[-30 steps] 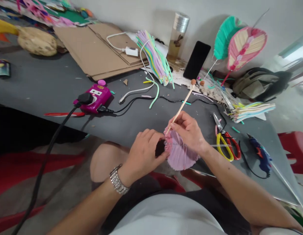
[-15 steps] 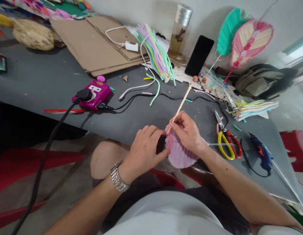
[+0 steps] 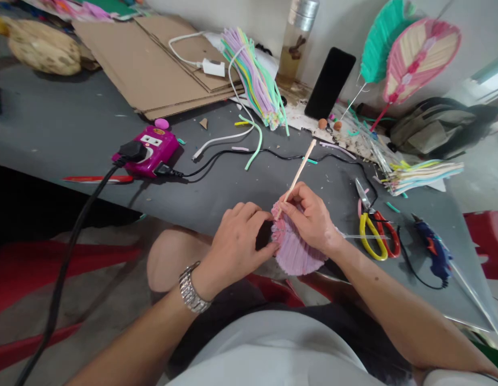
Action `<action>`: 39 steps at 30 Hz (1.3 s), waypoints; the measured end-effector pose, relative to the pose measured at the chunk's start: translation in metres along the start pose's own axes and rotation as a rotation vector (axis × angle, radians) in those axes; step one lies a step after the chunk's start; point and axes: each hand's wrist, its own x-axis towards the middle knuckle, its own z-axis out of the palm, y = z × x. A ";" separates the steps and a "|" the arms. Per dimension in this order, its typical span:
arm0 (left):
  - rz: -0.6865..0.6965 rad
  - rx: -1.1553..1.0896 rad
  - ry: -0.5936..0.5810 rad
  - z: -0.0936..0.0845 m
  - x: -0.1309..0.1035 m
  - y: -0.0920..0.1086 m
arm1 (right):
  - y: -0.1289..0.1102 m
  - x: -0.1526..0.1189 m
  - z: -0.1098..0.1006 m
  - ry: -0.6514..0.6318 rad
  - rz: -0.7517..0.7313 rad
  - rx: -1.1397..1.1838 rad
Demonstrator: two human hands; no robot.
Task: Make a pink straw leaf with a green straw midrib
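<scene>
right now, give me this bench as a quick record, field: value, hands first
left hand: thumb and fingertip at the ruffled edge of the pleated pink-purple piece; left hand
right hand: right hand pinches the pale stick, its lower end at the piece
right side: scissors, then the glue gun
left side: magenta power socket, black plug in it
back: cardboard, pastel stem bundle, bottle, phone propped upright
surface: grey table, scattered offcuts
</scene>
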 end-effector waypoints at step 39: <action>-0.030 -0.049 -0.012 -0.001 0.003 -0.002 | 0.001 -0.007 0.001 0.051 -0.029 0.026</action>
